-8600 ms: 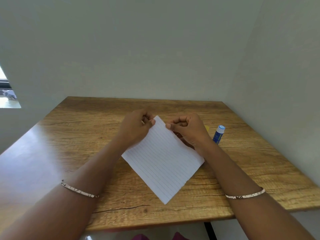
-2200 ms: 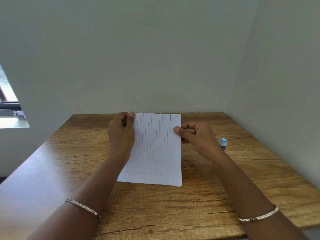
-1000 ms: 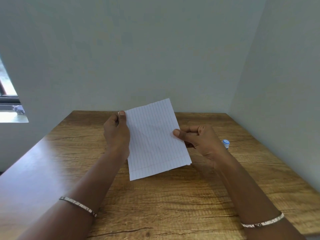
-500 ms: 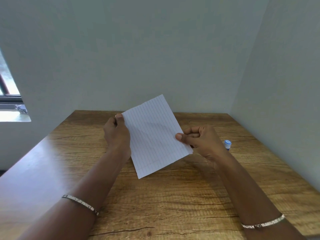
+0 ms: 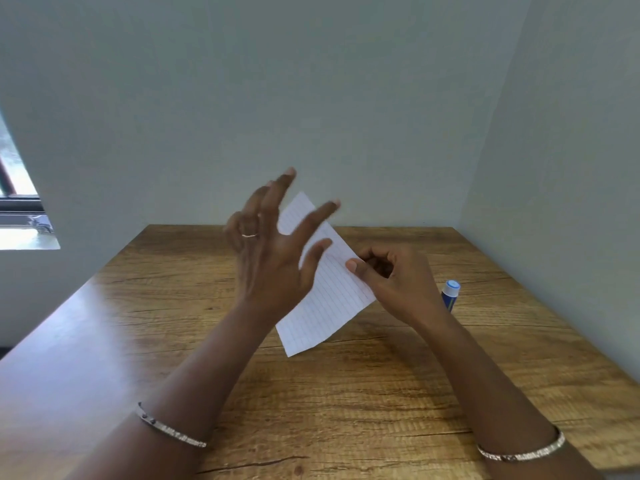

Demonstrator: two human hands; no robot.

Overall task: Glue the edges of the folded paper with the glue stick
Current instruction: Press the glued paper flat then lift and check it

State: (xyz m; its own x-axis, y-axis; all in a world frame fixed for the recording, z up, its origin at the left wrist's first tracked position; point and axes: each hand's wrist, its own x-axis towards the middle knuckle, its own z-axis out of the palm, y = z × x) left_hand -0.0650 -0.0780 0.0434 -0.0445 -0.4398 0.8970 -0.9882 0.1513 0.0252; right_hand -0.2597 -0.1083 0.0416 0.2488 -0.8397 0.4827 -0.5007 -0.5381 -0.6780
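Note:
A folded sheet of white lined paper (image 5: pixel 329 299) hangs tilted above the wooden table (image 5: pixel 346 393), its lower corner close to the tabletop. My right hand (image 5: pixel 394 285) pinches the paper's right edge between thumb and fingers. My left hand (image 5: pixel 273 251) is raised in front of the paper's left part with its fingers spread, holding nothing, and it hides that side of the sheet. A blue glue stick with a white cap (image 5: pixel 451 294) lies on the table just right of my right hand, partly hidden by the wrist.
Pale walls close off the table at the back and on the right. A window (image 5: pixel 20 216) shows at the far left. Each wrist carries a thin metal bangle, and a ring sits on my left hand.
My left hand has let go of the paper's left edge and lifted with fingers spread. The paper now hangs from my right hand alone, still tilted.

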